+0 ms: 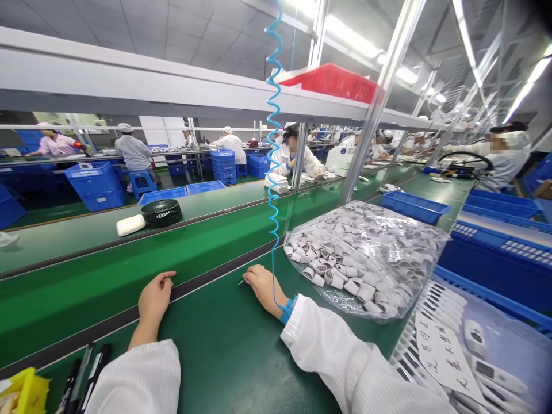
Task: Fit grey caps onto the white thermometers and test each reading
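My left hand (155, 297) rests on the green bench (224, 339) at the edge of the conveyor, fingers curled loosely under, nothing showing in them. My right hand (262, 286) lies further right, fingers closed on a thin metal tool (241, 281) whose tip pokes out to the left. A blue wrist strap (288, 309) on my right wrist joins a blue coiled cord (273, 144) that rises overhead. Just right of that hand sits a clear bag of several small grey sleeve parts (366, 253).
A green conveyor belt (86, 287) runs across in front. A black fan (161, 211) and white block (130, 225) sit beyond it. Blue trays (414, 206) and a tray of white devices with a paper note (448, 356) lie right. Other people work at the far benches.
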Demonstrator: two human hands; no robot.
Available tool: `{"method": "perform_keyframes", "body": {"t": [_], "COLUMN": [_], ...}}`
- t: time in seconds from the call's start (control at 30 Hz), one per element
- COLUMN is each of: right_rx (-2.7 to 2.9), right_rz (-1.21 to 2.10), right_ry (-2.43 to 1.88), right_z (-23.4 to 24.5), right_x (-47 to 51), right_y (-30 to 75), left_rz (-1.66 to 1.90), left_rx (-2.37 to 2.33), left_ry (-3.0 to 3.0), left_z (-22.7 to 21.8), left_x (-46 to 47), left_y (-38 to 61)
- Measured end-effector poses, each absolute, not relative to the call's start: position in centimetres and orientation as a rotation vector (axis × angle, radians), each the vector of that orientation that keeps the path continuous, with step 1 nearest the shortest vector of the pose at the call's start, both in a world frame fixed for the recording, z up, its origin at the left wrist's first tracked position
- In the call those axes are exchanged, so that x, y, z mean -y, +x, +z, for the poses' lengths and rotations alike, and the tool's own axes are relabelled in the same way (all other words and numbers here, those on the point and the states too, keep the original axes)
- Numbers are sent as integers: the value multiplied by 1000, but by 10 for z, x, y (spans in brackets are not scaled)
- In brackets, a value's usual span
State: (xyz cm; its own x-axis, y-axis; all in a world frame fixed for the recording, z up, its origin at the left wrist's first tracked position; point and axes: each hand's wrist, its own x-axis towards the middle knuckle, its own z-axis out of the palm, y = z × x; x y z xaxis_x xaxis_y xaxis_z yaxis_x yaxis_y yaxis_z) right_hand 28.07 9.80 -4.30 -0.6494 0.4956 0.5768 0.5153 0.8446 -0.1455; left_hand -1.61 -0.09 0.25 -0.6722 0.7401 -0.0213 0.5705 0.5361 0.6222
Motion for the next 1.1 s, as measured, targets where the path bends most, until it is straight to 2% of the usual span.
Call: {"method": "perform_keyframes", "body": {"t": [1.1], "right_rx": [2429], "right_rz": [-149], "right_ry": [-789], "right_z": [-30], "right_x": [-91], "right_y": [283], "left_rz": [854], "left_rx": [-2505], "left_ry": [1077], "left_z": [3], "left_x": [2], "left_y": [-15]}}
